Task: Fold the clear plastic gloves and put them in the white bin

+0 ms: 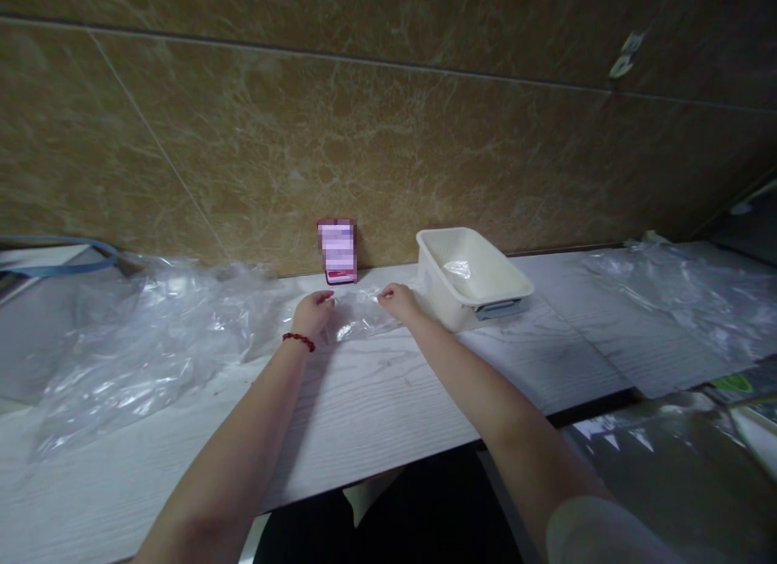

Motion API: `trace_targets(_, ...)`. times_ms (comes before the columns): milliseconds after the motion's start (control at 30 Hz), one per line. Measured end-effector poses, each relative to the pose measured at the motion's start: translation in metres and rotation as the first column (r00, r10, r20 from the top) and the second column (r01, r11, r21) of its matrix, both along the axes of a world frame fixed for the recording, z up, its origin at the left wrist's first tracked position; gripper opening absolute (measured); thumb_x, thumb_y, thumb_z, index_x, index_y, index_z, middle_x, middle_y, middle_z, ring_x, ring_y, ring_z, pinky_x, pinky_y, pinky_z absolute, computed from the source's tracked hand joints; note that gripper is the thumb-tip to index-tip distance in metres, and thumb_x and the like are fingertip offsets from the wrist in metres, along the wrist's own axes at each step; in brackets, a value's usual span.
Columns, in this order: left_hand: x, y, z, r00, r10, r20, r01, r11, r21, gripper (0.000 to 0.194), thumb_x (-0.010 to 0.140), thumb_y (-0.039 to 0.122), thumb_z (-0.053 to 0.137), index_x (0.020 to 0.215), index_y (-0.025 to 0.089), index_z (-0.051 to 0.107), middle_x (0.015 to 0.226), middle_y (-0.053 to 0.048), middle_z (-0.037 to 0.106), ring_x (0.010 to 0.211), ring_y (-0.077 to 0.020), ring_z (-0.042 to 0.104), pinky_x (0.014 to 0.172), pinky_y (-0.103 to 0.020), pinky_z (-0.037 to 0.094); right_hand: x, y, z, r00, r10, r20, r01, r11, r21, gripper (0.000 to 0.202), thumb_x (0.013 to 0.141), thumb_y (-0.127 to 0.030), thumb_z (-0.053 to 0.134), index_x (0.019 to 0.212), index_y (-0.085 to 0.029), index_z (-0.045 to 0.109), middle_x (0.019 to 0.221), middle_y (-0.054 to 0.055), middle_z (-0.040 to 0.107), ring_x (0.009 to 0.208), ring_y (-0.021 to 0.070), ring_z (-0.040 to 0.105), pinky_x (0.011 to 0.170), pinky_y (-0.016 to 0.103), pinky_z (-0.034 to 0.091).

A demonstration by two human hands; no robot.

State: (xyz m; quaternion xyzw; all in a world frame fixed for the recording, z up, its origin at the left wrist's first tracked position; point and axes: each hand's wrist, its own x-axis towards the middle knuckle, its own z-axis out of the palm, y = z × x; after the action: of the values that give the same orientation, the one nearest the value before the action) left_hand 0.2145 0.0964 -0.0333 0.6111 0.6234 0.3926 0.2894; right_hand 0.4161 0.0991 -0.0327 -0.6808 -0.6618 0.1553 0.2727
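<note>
A clear plastic bag lies on the white wood-grain table, stretched between my two hands. My left hand, with a dark red bead bracelet at its wrist, pinches the bag's left part. On the other side, the fingers of my right hand are closed on the bag close to the white bin. That white plastic bin stands just right of my right hand, with a small piece of clear plastic inside. Behind the bag, a phone with a lit screen leans upright against the wall.
A large heap of clear plastic bags covers the table's left side, beside a grey box with a blue strap. More clear plastic lies at the far right. A brown marbled wall rises along the table's back edge.
</note>
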Motion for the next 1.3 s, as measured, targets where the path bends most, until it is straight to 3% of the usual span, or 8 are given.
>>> trace_targets(200,0.004,-0.002,0.001,0.996,0.014,-0.085,-0.014,1.0,0.001,0.035,0.068,0.028,0.05,0.098,0.014,0.062,0.094,-0.011,0.064,0.086,-0.0226,0.058,0.077,-0.034,0.044,-0.006,-0.002,0.0,0.999,-0.02,0.037,0.018,0.998,0.052,0.013,0.071,-0.025,0.05,0.074,-0.018,0.06,0.082,0.005,0.062,0.08,0.0141,0.055,0.072,0.022,0.04)
trace_targets(400,0.011,0.002,0.002,0.99,0.072,-0.118,-0.061,0.994,0.092,0.038,0.071,0.024,0.046,0.107,0.013,0.057,0.099,-0.01,0.062,0.089,-0.0194,0.057,0.08,-0.031,0.043,-0.005,0.0,-0.003,0.997,-0.061,-0.054,0.065,0.995,0.079,0.013,0.074,-0.026,0.048,0.079,-0.017,0.056,0.078,0.002,0.062,0.071,0.0113,0.056,0.065,0.02,0.04)
trace_targets(567,0.012,0.006,0.0,0.967,0.065,-0.246,-0.032,0.99,0.134,0.04,0.07,0.018,0.046,0.109,0.01,0.055,0.101,-0.011,0.061,0.09,-0.0177,0.056,0.08,-0.028,0.043,-0.006,0.004,-0.007,0.998,-0.055,0.024,0.052,0.991,0.122,0.012,0.077,-0.027,0.047,0.08,-0.018,0.054,0.077,0.001,0.062,0.069,0.0117,0.055,0.06,0.02,0.037)
trace_targets(700,0.013,0.008,-0.006,0.89,0.026,-0.455,0.072,0.978,0.197,0.039,0.07,0.019,0.045,0.106,0.006,0.056,0.106,-0.013,0.057,0.101,-0.0191,0.05,0.09,-0.029,0.037,-0.006,0.004,-0.009,0.987,-0.058,0.147,0.047,0.996,0.08,0.016,0.08,-0.031,0.043,0.086,-0.021,0.054,0.079,0.002,0.062,0.07,0.0133,0.055,0.057,0.022,0.035)
trace_targets(800,0.018,0.004,-0.009,0.814,0.022,-0.581,0.097,0.98,0.172,0.041,0.074,0.026,0.043,0.108,0.006,0.054,0.108,-0.015,0.055,0.105,-0.0202,0.047,0.093,-0.031,0.034,-0.006,0.003,-0.01,0.97,-0.063,0.236,0.06,0.998,0.021,0.017,0.08,-0.033,0.043,0.087,-0.021,0.054,0.081,0.003,0.062,0.074,0.0138,0.056,0.059,0.022,0.035)
trace_targets(933,0.028,-0.012,-0.011,0.668,0.023,-0.744,0.104,0.987,0.123,0.044,0.077,0.038,0.04,0.109,0.011,0.053,0.123,-0.018,0.044,0.117,-0.029,0.035,0.093,-0.044,0.029,-0.006,0.003,-0.01,0.962,-0.055,0.267,0.058,0.998,-0.006,0.017,0.08,-0.034,0.044,0.086,-0.022,0.054,0.081,0.002,0.062,0.075,0.0139,0.056,0.059,0.022,0.035)
trace_targets(1033,0.035,-0.025,-0.011,0.61,-0.002,-0.792,0.112,0.99,0.084,0.048,0.081,0.041,0.03,0.116,0.013,0.047,0.131,-0.017,0.035,0.121,-0.032,0.027,0.093,-0.051,0.025,-0.006,0.003,-0.01,0.965,-0.047,0.257,0.052,0.999,-0.013,0.017,0.079,-0.034,0.045,0.085,-0.021,0.055,0.08,0.002,0.062,0.075,0.0136,0.056,0.06,0.022,0.035)
trace_targets(1300,0.038,-0.036,-0.012,0.514,-0.194,-0.835,0.147,0.98,-0.137,0.059,0.083,0.047,0.017,0.132,0.016,0.025,0.139,-0.013,0.022,0.126,-0.0314,0.016,0.095,-0.054,0.017,-0.003,0.0,-0.007,0.987,-0.029,0.16,0.027,1.0,0.012,0.012,0.075,-0.029,0.048,0.078,-0.02,0.056,0.075,0.001,0.062,0.07,0.0124,0.055,0.06,0.021,0.035)
